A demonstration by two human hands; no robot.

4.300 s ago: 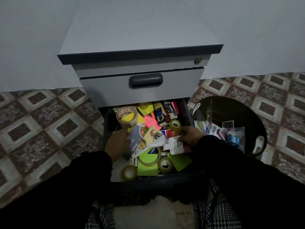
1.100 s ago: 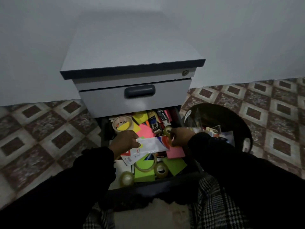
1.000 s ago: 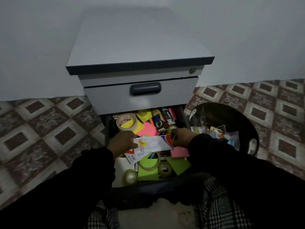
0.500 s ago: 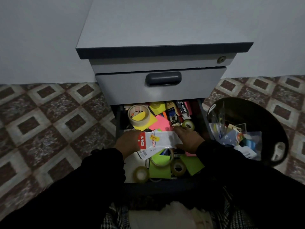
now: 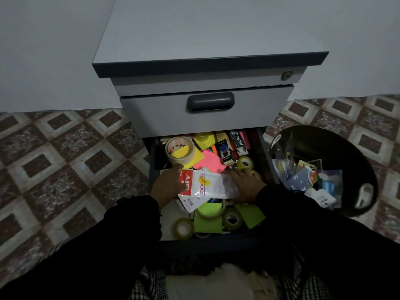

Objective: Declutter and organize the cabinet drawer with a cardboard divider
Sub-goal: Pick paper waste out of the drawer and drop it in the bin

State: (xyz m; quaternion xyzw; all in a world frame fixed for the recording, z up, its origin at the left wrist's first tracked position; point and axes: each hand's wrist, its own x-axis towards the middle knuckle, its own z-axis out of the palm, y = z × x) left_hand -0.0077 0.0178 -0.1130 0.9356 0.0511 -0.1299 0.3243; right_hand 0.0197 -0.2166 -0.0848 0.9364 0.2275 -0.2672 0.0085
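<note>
The back of my drawer [image 5: 263, 152] goes under the shut drawer above, so I can't see what lies there. The plastic packet [image 5: 205, 186] covers the things under it. My right hand [image 5: 245, 185] hides its own fingertips. The small words on the boxes [image 5: 225, 151] are too tiny to read. My sleeves [image 5: 134, 224] melt into the dark.

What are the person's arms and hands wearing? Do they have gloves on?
No gloves: the left hand and the right hand are bare. Both arms are covered by long, loose black sleeves that reach to the wrists, and the left cuff looks a bit gathered. No rings or watch can be seen in this dim picture.
</note>
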